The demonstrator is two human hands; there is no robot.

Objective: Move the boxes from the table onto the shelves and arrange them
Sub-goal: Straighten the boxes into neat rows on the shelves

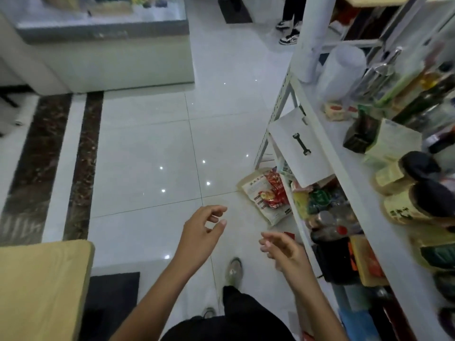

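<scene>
While both hands hang empty over the tiled floor, I judge that I am between carries and should be heading for a box. My left hand [204, 232] is slack, fingers loosely curled with thumb and forefinger near each other but pinching nothing. My right hand [283, 249] is likewise relaxed and holds nothing, close to the front edge of the shelves [349, 178].

No box from the table shows here. Only one bare corner of the wooden table [41, 286] is in view, low on my left, so the boxes must lie further along it, out of sight. On the shelf a dark carton [362, 134] stands among bottles and lidded jars [403, 178]; whether it is one of mine I cannot tell.

To do this well I would turn left and face the table squarely before reaching. I would take each box with a hand on either side rather than by one corner.

The middle shelf is crowded toward the back, with a white sheet bearing a wrench [301, 143] hanging over its rim. I should therefore pick a free strip of board first and slide the box in flat, so I don't nudge the bottles.

A red and white food packet [268, 195] lies on the floor against the shelf foot, just ahead of my shoe [234, 269]. It is a likely trip point, so I would step around it.
</scene>
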